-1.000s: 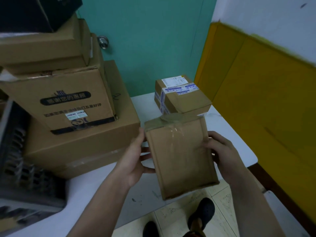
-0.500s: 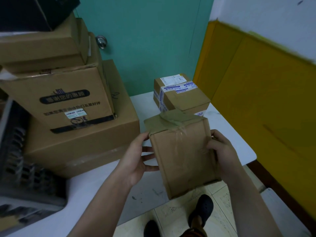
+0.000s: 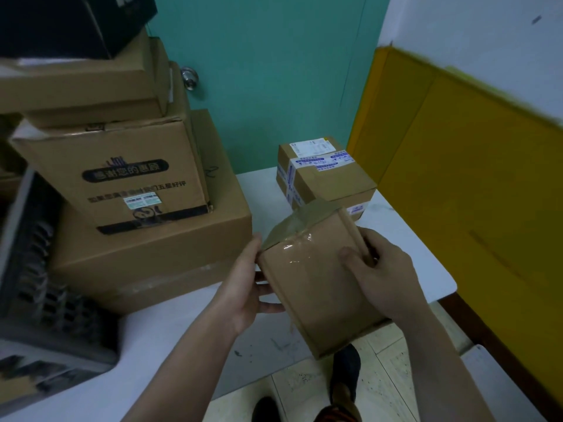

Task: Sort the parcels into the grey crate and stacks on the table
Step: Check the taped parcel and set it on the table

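I hold a flat brown cardboard parcel point(image 3: 316, 278) with clear tape at its top, above the near edge of the white table point(image 3: 170, 336). My left hand point(image 3: 246, 287) grips its left edge, thumb on top. My right hand point(image 3: 380, 275) grips its right edge with the thumb across the face. Behind it on the table sits a small taped box with white labels point(image 3: 329, 175). The grey crate point(image 3: 36, 300) stands at the left, partly cut off.
A stack of large cardboard boxes point(image 3: 128, 190) fills the table's left half, topped by a black box point(image 3: 70, 22). A teal door point(image 3: 268, 80) is behind, a yellow panel point(image 3: 472, 184) on the right. Tiled floor and my shoes point(image 3: 347, 373) lie below.
The parcel has turned a little and moved slightly toward the labelled box. My right thumb has come onto the parcel's face.
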The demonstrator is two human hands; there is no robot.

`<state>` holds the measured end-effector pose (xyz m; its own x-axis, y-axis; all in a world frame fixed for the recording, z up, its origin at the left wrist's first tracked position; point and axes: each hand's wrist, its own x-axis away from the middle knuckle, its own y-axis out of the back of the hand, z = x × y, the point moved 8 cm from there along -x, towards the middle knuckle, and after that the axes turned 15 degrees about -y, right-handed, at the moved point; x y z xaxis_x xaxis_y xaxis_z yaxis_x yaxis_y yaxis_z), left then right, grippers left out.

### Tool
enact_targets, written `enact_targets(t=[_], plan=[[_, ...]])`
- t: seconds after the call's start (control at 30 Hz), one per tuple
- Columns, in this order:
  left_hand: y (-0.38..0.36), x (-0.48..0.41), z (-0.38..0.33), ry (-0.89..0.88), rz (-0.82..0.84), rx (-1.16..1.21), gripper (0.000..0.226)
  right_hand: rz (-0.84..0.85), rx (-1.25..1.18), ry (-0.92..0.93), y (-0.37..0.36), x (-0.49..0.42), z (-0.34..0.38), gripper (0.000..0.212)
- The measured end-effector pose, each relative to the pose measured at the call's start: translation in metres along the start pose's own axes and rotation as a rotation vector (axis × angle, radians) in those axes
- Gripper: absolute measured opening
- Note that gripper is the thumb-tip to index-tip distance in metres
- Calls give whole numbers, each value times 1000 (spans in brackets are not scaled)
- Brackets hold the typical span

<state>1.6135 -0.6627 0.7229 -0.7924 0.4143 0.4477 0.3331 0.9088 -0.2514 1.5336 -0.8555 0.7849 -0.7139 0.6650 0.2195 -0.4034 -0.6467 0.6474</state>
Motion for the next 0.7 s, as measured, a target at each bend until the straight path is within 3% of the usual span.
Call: enact_targets(t=[0.07, 0.2, 0.37, 0.57, 0.63, 0.7], plan=[[-1, 2, 0, 1, 22, -76, 38, 18, 50, 65, 0, 2, 5, 50], [4, 2, -2, -16, 33, -205, 36, -29, 119, 164, 2, 3, 10, 48], [-1, -4, -23, -213, 60, -425, 37, -57, 161, 247, -11, 9, 17, 44], [0, 3, -25, -205, 61, -424, 74, 101, 183, 295, -23, 14, 23, 51], [-3, 4, -25, -252, 126, -404, 95, 178, 207, 324, -28, 15, 24, 50], [-11, 6, -29, -335, 222, -466, 101, 231, 211, 360, -33, 17, 25, 49]])
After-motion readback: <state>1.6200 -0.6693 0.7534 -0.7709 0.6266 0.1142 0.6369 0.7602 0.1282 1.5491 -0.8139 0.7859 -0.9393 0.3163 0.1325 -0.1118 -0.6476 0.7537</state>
